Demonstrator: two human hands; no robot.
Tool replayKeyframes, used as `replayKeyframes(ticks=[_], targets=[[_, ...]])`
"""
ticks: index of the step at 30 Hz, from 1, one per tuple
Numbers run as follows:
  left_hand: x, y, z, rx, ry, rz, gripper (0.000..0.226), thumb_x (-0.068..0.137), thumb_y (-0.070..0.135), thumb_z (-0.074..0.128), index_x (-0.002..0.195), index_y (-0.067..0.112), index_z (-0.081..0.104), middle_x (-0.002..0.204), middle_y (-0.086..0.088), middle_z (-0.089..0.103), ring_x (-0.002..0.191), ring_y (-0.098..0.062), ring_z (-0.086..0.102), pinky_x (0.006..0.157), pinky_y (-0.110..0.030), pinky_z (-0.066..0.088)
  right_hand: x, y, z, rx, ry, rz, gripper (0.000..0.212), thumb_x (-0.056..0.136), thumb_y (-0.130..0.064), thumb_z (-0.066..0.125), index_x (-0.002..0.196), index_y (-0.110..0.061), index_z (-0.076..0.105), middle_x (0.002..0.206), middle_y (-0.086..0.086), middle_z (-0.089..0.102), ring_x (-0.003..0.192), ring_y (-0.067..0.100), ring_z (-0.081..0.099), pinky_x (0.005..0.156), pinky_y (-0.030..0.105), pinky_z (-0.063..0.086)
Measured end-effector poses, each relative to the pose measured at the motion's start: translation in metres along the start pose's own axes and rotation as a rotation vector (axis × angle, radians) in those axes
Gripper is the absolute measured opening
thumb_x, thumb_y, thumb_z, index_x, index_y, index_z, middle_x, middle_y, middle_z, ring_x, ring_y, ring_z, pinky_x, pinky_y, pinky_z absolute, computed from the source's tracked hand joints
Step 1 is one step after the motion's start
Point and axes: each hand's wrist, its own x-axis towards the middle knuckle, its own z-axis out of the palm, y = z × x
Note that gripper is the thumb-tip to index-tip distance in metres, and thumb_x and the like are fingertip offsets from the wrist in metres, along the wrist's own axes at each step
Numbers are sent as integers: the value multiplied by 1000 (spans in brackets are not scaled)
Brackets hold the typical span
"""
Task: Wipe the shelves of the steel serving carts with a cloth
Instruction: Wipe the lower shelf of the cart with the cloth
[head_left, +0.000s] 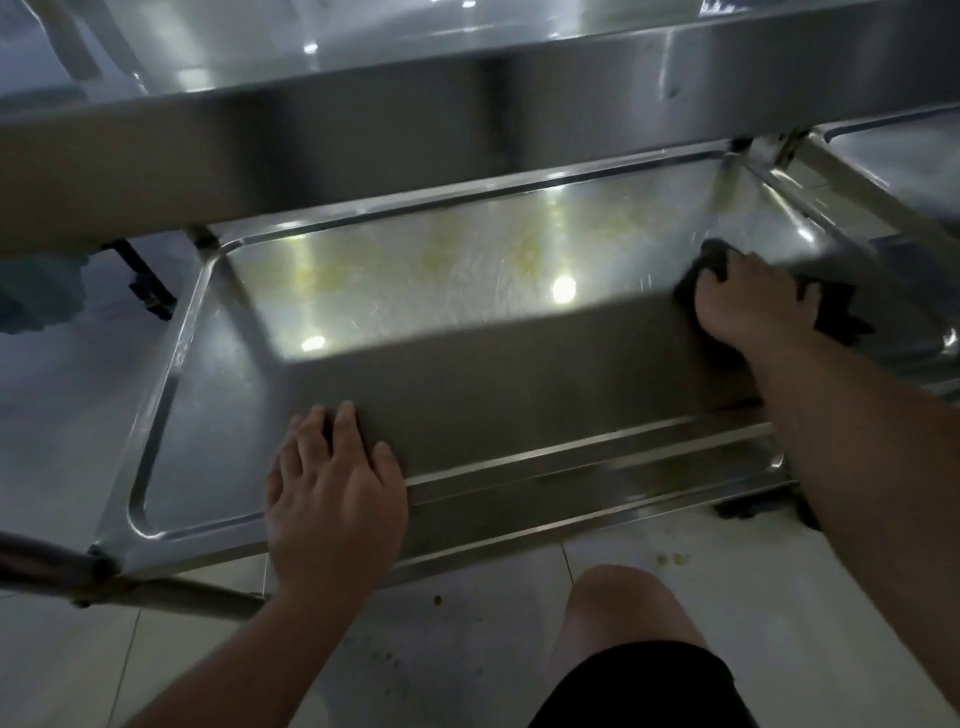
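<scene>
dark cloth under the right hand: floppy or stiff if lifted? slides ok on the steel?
Probably floppy: the dark cloth bunches unevenly under the right hand. It likely slides easily, since the lower shelf looks smooth and glossy. Likely light, though its thickness can't be judged.
</scene>
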Motion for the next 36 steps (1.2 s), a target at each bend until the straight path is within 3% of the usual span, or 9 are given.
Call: replayKeyframes(ticks=[4, 8, 13, 18, 21, 24, 30, 33, 36], targets=[[-1, -2, -2, -3, -13, 23, 60, 106, 44, 33, 159, 16, 40, 162, -16, 38, 150, -36, 34, 123, -54, 29, -32, -104, 29, 25, 32, -215, 63, 97, -54, 26, 146, -23, 49, 151, 9, 52, 142, 33, 43, 119, 59, 24], [0, -3, -2, -26, -1, 25, 63, 103, 43, 26, 160, 17, 38, 163, -13, 37, 152, -33, 32, 125, -51, 27, -115, -213, 64, 10, -87, -697, 62, 102, -55, 28, 159, -30, 36, 165, -4, 36, 153, 22, 28, 126, 53, 7], [-1, -3, -3, -73, 10, 9, 67, 99, 43, 28, 158, 12, 35, 162, -13, 40, 152, -32, 34, 125, -51, 28, -147, -211, 64, -30, -172, -1007, 61, 105, -59, 28, 162, -36, 26, 170, -13, 24, 157, 12, 17, 128, 43, 0], [1, -3, -6, -102, -57, 27, 67, 102, 44, 26, 163, 15, 21, 170, -9, 24, 160, -27, 16, 130, -47, 14, -69, -98, 41, -33, 75, -506, 67, 99, -61, 24, 155, -29, 40, 158, 4, 47, 145, 27, 41, 123, 51, 23], [3, -4, -8, -123, -108, 21, 69, 105, 44, 26, 166, 16, 12, 174, -8, 12, 162, -25, 5, 131, -44, 5, -59, -74, 27, -20, -26, -155, 68, 104, -57, 19, 164, -26, 21, 171, 2, 21, 157, 26, 17, 127, 56, 7], [7, -4, -15, -170, -134, 17, 70, 105, 44, 32, 167, 18, 12, 174, -6, 11, 162, -23, 3, 131, -43, 2, -91, -123, 39, 5, -44, -109, 69, 104, -54, 18, 166, -23, 18, 172, 2, 18, 158, 27, 13, 126, 58, 3], [32, -32, -37, -753, -203, -103, 69, 87, 52, 42, 153, 32, 45, 152, -3, 52, 142, -25, 46, 122, -53, 33, -197, -267, 84, 23, -132, -708, 65, 102, -56, 28, 162, -30, 28, 170, -7, 26, 156, 20, 18, 127, 51, -1], [27, -77, -41, -467, -71, -24, 51, 104, 40, 42, 152, 24, 45, 153, -3, 48, 143, -23, 40, 122, -44, 29, -217, -291, 85, -63, -202, -1059, 62, 105, -58, 27, 164, -37, 22, 171, -14, 19, 158, 11, 11, 128, 45, -4], [30, -121, -42, -134, -91, -69, 67, 108, 46, 25, 165, 12, 19, 173, -13, 18, 161, -28, 11, 131, -47, 10, -207, -279, 76, -83, -252, -1160, 62, 106, -60, 29, 164, -39, 20, 171, -17, 17, 158, 8, 9, 128, 41, -2]])
